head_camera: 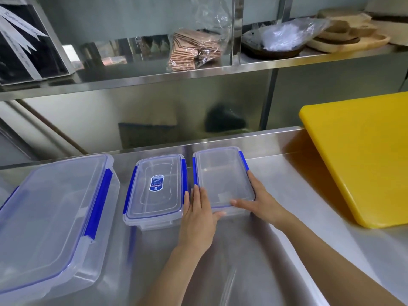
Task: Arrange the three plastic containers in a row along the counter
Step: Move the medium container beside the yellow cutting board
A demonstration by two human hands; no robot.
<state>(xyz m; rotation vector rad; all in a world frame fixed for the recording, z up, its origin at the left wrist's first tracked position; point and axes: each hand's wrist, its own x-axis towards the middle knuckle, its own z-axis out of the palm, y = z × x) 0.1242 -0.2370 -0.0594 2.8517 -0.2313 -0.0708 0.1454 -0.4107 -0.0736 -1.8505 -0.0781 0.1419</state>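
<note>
Three clear plastic containers with blue clips stand side by side on the steel counter [242, 261]. The large container [50, 215] is at the left. A middle container [154, 191] carries a blue label on its lid. The right container [221, 175] has a plain lid. My left hand [197, 217] lies flat against that container's near left side, thumb at its front edge. My right hand [258, 199] grips its near right corner, thumb on the lid's front rim. Both hands hold this one box.
A thick yellow cutting board [362, 155] lies tilted at the right, close to the right container. A steel shelf [154, 78] above holds a bag of brown wafers [194, 49], a dark bowl with plastic wrap [278, 40], wooden trays [348, 34] and a black box [26, 40].
</note>
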